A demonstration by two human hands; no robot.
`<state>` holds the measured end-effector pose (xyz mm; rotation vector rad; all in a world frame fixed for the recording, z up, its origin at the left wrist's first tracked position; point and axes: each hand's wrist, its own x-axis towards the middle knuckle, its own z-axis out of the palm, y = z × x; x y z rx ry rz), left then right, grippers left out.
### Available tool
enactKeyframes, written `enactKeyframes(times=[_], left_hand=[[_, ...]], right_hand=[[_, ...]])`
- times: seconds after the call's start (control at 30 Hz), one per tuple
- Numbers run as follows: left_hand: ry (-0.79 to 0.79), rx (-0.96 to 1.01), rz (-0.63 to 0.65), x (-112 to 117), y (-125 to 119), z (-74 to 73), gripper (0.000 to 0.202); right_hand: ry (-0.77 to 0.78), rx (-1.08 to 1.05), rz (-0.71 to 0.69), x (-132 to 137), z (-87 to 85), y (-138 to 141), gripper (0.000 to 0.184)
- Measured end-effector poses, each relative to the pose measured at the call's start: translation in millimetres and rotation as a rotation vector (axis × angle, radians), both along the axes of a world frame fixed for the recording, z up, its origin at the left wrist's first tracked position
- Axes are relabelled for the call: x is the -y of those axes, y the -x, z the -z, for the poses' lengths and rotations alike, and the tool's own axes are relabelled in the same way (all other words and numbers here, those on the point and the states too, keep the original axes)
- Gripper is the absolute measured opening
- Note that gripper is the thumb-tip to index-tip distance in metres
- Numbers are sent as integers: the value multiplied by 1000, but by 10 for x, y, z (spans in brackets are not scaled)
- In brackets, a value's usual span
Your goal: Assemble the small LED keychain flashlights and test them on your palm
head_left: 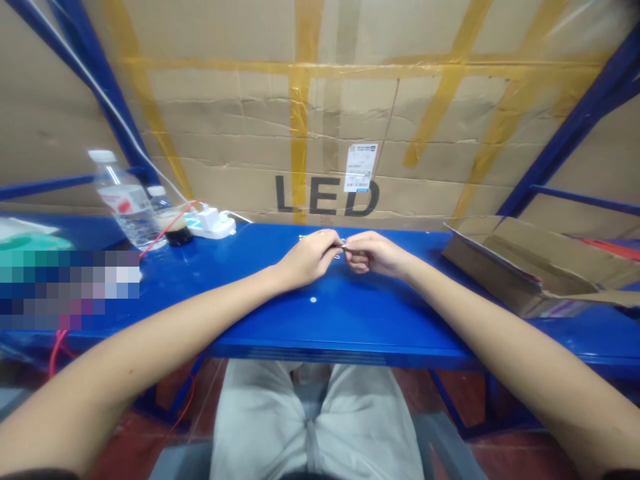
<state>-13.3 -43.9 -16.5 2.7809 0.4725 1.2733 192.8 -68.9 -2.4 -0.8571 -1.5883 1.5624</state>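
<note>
Over the blue table (350, 320), my left hand (311, 259) and my right hand (376, 253) meet at the fingertips. Both are closed in a pinch around a small, pale and dark piece (343, 245), too small and too covered by fingers to name. Just below the pinch, a tiny light loop (337, 257) shows; whether it belongs to the held piece I cannot tell. A thin green bit (302, 237) peeks out behind my left hand. On the tabletop in front of my left wrist is a small white round spot (313, 300).
An open cardboard box (493, 270) stands at right. At left are a water bottle (125, 207), a small bottle with dark contents (177, 230), a white power strip (215, 228) and a red cable (163, 233). A large taped cardboard sheet (225, 147) backs the table.
</note>
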Motion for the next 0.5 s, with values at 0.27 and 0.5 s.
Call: enactKeyframes(times=[0.27,0.5], left_hand=[[205,111,-95,-49,41,-35,12],[199,28,-192,-106,93,-22,11]], right_hand=[[-453,556,568,-144,-124,-306,21],[-349,1243,487,-200,-61,-441,17]])
